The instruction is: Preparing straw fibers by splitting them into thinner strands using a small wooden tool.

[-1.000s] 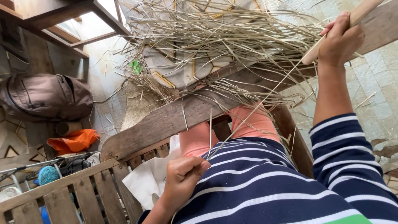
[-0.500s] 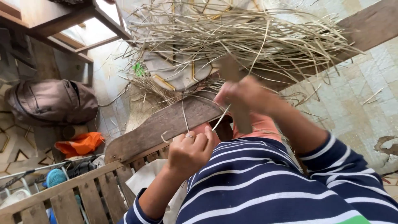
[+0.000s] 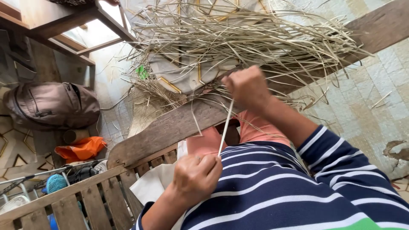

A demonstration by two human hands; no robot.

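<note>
Strip [image 3: 225,127] between hands; plank [image 3: 179,123] behind

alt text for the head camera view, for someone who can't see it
Seen from above, a person in a navy and white striped top holds one pale fibre strip taut between the left hand near the lap and the right hand raised over a worn wooden plank. A heap of dried strips lies beyond; a brown backpack sits at left.

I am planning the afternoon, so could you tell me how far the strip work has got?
Done: nothing finished shows. In hand: one pale strip is stretched between the left hand and the right hand over the wooden plank. Left: a big heap of loose dry strips lies on the floor beyond.
</note>
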